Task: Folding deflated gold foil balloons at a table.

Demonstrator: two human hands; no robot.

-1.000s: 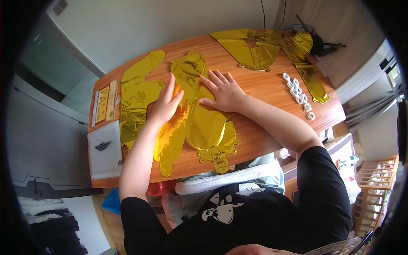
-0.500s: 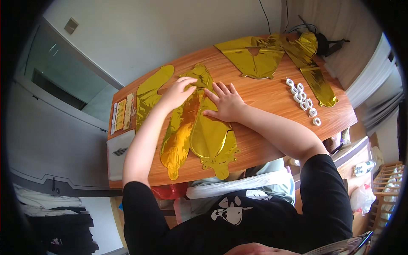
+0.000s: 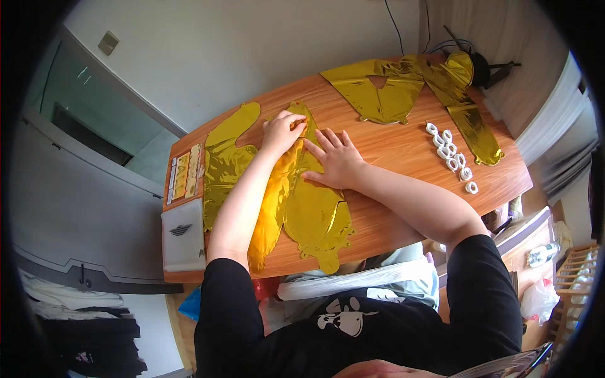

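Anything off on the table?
Nothing looks spilled on the table. Left foil, by the left hand, looks rumpled; right foil, under the right hand, lies flatter. Far foil bunches up beside a black object at the far right corner. Can't tell if any is torn.

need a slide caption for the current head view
Left hand pinching gold foil, right hand spread flat, white coils lying on the wooden table.

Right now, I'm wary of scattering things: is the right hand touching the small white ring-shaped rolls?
Apart. The head view shows bare brown wooden tabletop between the right hand and the small white ring-shaped rolls.
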